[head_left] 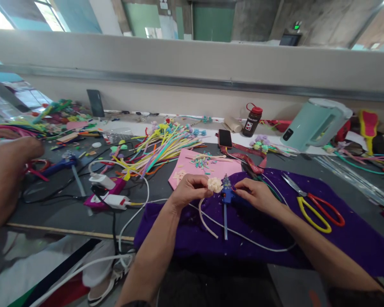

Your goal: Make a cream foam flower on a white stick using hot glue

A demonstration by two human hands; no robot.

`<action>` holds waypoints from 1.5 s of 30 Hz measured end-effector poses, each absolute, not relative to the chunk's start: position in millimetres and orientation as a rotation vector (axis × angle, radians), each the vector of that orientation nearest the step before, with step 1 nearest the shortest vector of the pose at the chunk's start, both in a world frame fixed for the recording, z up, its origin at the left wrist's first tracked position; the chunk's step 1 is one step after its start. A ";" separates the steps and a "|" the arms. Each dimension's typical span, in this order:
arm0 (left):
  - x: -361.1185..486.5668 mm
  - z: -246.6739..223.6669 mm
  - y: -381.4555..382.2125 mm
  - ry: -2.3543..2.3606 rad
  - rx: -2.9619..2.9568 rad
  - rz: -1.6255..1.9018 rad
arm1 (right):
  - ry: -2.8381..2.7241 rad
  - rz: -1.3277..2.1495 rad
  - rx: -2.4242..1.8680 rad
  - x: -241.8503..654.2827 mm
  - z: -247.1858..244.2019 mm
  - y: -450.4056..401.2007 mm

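Note:
In the head view, my left hand (191,190) pinches a cream fluffy flower (214,185) between thumb and fingertips. A cream stem (206,219) hangs below it, curving down over the purple cloth. Just to the flower's right is a blue hot glue gun (227,195), with a clear glue stick (225,221) reaching toward me. My right hand (255,194) is beside the glue gun, thumb and fingertips drawn together; whatever they pinch is too small to make out. Behind both hands, a pink sheet (178,164) bears small coloured pieces (202,159).
Scissors (307,197) with red and yellow handles lie on the purple cloth (348,243) at right. Pipe cleaners (161,149), a phone (225,138), a bottle (252,121) and a mint kettle (315,123) stand behind. At left are a power strip (107,197) and another person's hand (14,160).

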State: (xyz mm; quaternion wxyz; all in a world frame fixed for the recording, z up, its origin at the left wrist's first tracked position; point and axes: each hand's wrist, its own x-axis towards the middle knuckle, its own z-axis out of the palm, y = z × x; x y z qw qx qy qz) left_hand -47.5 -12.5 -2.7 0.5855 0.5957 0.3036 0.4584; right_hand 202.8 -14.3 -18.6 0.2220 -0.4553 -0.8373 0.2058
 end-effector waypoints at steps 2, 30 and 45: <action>-47.7 -2.6 -12.9 0.734 1.386 1.073 | -2.354 0.544 -1.305 204.2 -22.8 -13.1; -49.3 -15.2 9.3 0.741 0.755 1.202 | -2.604 0.014 -1.414 194.8 -47.5 -23.8; -47.1 -13.8 7.7 0.873 0.783 1.169 | -2.187 0.688 -1.234 199.8 -34.6 -27.1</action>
